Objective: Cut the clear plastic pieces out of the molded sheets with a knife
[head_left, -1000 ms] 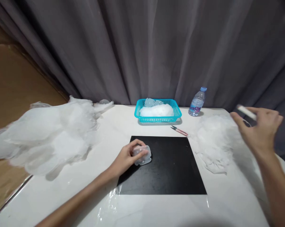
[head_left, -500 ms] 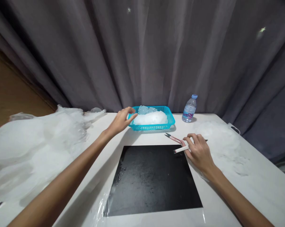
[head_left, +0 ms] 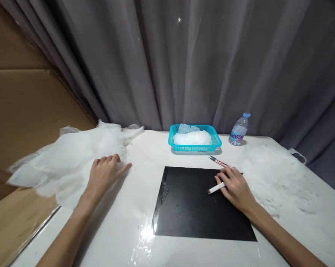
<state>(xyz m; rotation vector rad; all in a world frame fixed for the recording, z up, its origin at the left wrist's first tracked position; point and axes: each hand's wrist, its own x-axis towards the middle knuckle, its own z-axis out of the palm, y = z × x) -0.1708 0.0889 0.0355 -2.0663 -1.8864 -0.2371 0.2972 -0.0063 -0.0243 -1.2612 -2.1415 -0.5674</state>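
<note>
My left hand [head_left: 105, 172] rests at the near right edge of a heap of sheer white material [head_left: 70, 152], with its thumb stretched out to the side and its fingers apart. No item shows in it. My right hand [head_left: 235, 187] grips a slim white pen-like stick [head_left: 216, 187] with a dark end, held slantwise above the right part of a black mat [head_left: 198, 207]. Just beyond that hand lie pink-handled thread snips [head_left: 219, 162], their dark blades pointing left and their rear part hidden by the fingers.
A turquoise basket [head_left: 195, 148] at the back holds white fluffy material [head_left: 192, 138] and translucent pieces [head_left: 184, 128]. To its right stands a water bottle [head_left: 239, 129]. White flimsy pieces [head_left: 275, 174] are piled at the right. Cardboard [head_left: 25, 122] borders the left side.
My left hand has moved from beside the basket back and left to the white heap. My right hand still holds the stick, now a little nearer over the mat. The view has turned left.
</note>
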